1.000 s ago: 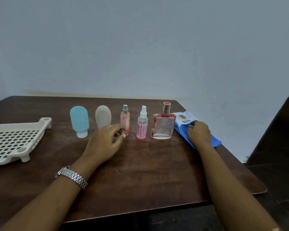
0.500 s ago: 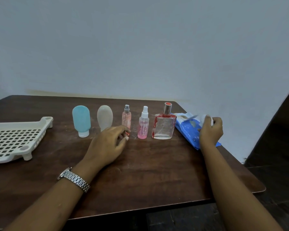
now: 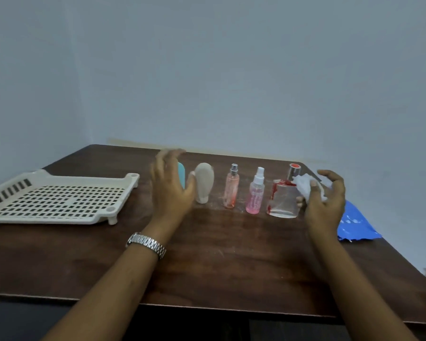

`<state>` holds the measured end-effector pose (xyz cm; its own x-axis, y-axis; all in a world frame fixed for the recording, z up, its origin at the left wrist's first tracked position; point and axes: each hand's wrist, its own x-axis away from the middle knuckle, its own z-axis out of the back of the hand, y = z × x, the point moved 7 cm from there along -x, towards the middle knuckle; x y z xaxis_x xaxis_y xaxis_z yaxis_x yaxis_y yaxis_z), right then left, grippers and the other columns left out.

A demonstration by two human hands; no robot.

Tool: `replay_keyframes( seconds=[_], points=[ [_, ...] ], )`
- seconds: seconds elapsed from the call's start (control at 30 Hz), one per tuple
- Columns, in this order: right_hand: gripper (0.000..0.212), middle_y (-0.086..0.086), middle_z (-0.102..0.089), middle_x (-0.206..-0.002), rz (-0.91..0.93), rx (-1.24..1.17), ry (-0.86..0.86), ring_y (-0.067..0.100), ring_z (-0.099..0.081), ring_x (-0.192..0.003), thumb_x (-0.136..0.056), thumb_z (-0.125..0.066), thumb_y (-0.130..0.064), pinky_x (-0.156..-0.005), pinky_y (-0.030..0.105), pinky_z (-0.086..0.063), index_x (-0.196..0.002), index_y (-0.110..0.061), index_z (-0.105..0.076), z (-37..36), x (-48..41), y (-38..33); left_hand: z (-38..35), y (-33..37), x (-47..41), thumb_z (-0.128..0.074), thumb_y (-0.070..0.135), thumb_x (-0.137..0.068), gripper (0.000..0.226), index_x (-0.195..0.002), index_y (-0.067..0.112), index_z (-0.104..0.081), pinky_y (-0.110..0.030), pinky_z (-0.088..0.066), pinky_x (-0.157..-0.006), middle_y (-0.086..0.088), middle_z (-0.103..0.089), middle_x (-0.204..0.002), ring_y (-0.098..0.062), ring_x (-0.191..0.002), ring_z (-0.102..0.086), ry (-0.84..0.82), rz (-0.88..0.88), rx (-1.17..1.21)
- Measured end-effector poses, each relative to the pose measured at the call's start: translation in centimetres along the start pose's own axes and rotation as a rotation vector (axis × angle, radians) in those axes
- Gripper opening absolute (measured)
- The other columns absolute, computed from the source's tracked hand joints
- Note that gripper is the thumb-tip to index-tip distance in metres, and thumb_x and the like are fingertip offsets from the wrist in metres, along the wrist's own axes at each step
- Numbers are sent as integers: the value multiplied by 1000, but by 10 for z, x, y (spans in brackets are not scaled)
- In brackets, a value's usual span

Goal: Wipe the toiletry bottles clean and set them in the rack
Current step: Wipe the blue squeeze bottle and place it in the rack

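Observation:
Several bottles stand in a row on the brown table (image 3: 219, 262): a blue tube (image 3: 181, 177) mostly hidden by my left hand, a beige tube (image 3: 204, 182), a slim pink spray bottle (image 3: 231, 187), a pink spray bottle (image 3: 255, 193) and a square clear perfume bottle (image 3: 282, 199) with red trim. My left hand (image 3: 170, 185) is raised with fingers spread around the blue tube, not clearly touching it. My right hand (image 3: 324, 200) holds a crumpled white wipe (image 3: 305, 187) beside the perfume bottle. The cream slotted rack (image 3: 57, 198) lies at the left.
A blue wipes packet (image 3: 354, 223) lies at the table's right edge behind my right hand. The table's front edge runs close to me. A pale wall rises behind the table.
My right hand pulled a white wipe out of the blue packet and brought it left to the perfume bottle. My left hand lifted from beside the slim pink bottle and moved left to the blue tube.

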<state>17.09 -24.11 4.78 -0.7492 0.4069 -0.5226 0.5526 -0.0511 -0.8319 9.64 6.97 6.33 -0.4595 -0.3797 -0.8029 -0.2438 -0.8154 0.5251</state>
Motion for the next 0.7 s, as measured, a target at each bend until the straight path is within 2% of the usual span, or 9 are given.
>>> replay_keyframes(
  seconds=[0.1, 0.23, 0.3, 0.4, 0.47, 0.57, 0.6, 0.63, 0.7],
  points=[
    [23, -9, -61, -92, -27, -111, -234, 8, -55, -43, -92, -54, -6, -36, 20, -43, -94, -29, -57, -47, 26, -10, 14, -27, -17, -68, 5, -77, 65, -135, 14, -40, -29, -31, -99, -10, -37, -140, -24, -127, -36, 35, 170, 16],
    [2, 7, -62, -81, -137, -152, -432, 9, -58, -47, -92, -56, -16, -37, 20, -44, -91, -17, -56, -99, 57, -12, -6, -83, -14, -78, 3, -71, 97, -146, 24, -20, -28, -32, -97, -8, -36, -142, -24, -130, -36, -276, 569, 208],
    [8, 7, -64, -88, -187, -142, -508, 14, -64, -61, -88, -61, -21, -42, 22, -47, -91, -17, -54, -118, 66, -8, -19, -97, -2, -81, 2, -67, 108, -147, 31, -14, -35, -41, -100, -7, -44, -132, -23, -125, -44, -424, 649, 309],
    [15, 10, -61, -95, -278, -90, -755, 9, -58, -64, -90, -58, -26, -49, 19, -45, -97, -19, -47, -141, 86, 4, -27, -102, 9, -82, 1, -66, 109, -146, 33, -16, -39, -48, -98, -7, -52, -125, -17, -110, -56, -540, 664, 387],
    [11, 13, -59, -106, -397, -80, -923, 12, -59, -74, -95, -49, -24, -62, 25, -49, -103, -17, -46, -148, 103, 20, -31, -105, 8, -82, 3, -68, 96, -142, 31, -28, -36, -50, -94, -5, -55, -124, -16, -108, -57, -568, 638, 380],
    [18, 11, -54, -118, -526, -93, -1001, 24, -58, -99, -95, -45, -9, -89, 38, -50, -108, -17, -53, -148, 115, 40, -34, -107, 9, -83, 10, -69, 79, -133, 29, -40, -30, -49, -88, 0, -58, -117, -10, -100, -59, -613, 582, 300],
    [21, 10, -55, -118, -532, -86, -995, 24, -58, -103, -93, -46, -7, -92, 40, -49, -107, -18, -56, -147, 116, 42, -35, -106, 9, -83, 12, -69, 78, -133, 28, -41, -30, -49, -89, 2, -57, -114, -9, -98, -58, -622, 567, 271],
    [21, 9, -58, -116, -515, -67, -983, 23, -59, -103, -93, -48, -7, -89, 38, -50, -106, -19, -59, -147, 115, 42, -35, -106, 9, -82, 13, -70, 78, -134, 28, -40, -29, -48, -90, 4, -56, -115, -8, -98, -57, -625, 548, 245],
    [17, 5, -64, -109, -448, -5, -963, 17, -61, -95, -92, -53, -9, -74, 26, -51, -104, -17, -62, -145, 113, 37, -37, -101, 10, -80, 12, -73, 78, -138, 25, -37, -26, -43, -89, 7, -51, -118, -8, -103, -52, -649, 511, 221]
  ],
)
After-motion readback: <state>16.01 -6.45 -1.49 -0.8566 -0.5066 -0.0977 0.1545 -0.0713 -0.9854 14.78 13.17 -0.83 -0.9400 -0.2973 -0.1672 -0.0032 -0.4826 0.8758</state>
